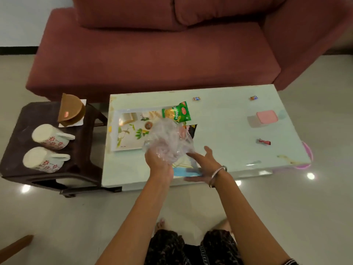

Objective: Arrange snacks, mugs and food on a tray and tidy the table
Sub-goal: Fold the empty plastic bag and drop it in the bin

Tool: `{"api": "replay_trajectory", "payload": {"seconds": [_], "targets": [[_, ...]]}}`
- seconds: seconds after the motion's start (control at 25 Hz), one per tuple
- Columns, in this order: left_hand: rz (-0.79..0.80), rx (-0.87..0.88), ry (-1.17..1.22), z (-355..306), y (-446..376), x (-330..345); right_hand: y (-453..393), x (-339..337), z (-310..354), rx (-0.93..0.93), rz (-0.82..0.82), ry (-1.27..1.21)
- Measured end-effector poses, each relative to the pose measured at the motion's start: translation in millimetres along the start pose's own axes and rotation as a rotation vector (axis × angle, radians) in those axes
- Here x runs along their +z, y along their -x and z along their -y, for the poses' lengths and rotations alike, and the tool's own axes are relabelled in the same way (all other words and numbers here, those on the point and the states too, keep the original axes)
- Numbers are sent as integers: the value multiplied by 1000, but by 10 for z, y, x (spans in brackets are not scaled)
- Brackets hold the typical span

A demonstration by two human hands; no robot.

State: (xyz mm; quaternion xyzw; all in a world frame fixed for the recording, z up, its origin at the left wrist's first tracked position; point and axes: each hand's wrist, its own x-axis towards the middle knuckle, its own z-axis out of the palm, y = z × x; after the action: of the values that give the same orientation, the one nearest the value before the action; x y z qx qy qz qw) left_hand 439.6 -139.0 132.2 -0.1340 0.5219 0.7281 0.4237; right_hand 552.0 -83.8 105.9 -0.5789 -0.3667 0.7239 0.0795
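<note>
Looking down from the head view, one label per line:

Left hand (pixel 159 163): fingers closed around a crumpled clear plastic bag (pixel 168 142), gripping it from below, just above the table's near edge.
Right hand (pixel 205 165): spread, fingers apart and pointing toward 10 o'clock, close beside the bag; whether it touches the bag cannot be told. One bangle (pixel 217 174) sits on its wrist.
Tray (pixel 126 131): one, white with a leaf print, long axis running 9 to 3 o'clock, on the table's left part. A pale slice-like item and a small brown round item lie on it; both are too blurred to name.
Green snack packet (pixel 176 113): one, at the tray's 2 o'clock corner, long axis tilted toward 1 o'clock.
Dark snack packet (pixel 191 129): one, partly behind the bag, at 3 o'clock from the tray.
Mugs (pixel 50 136): two, white with red flowers, on their sides on the dark side table (pixel 17 119), handles pointing to 3 o'clock.
Wrapped sweets (pixel 196 98): three, scattered well apart on the table (pixel 229 119).
Pink-lidded box (pixel 266 117): one, at 3 o'clock, well away from the tray.
Sofa (pixel 152 54): one, at 12 o'clock behind the table.
</note>
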Motion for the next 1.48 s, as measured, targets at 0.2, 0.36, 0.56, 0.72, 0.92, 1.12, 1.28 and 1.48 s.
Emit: {"api": "replay_trajectory", "payload": {"seconds": [0.2,0.36,0.56,0.72,0.92,1.12,1.28,1.48], "targets": [[78,216,-498,792,262,625,44,-786,234,-166,127,-311],[190,159,-738,1365,477,1143,206,-1592,481,-336,110,-239],[397,487,-705,2081,903,1799,243,-2528,599,-413,12,-224],[508,578,-822,2465,936,2192,119,-3123,552,-369,-313,-129],[525,712,-928,2807,713,2737,-47,-3738,604,-185,-48,-236],[521,726,-1138,3142,353,3569,-259,-4470,1115,-237,194,-643],[541,415,-1066,3452,258,4164,-466,-4908,1342,-311,67,-550],[548,2,-1026,4105,108,4517,-850,-5369,1223,-298,-390,-96]]}}
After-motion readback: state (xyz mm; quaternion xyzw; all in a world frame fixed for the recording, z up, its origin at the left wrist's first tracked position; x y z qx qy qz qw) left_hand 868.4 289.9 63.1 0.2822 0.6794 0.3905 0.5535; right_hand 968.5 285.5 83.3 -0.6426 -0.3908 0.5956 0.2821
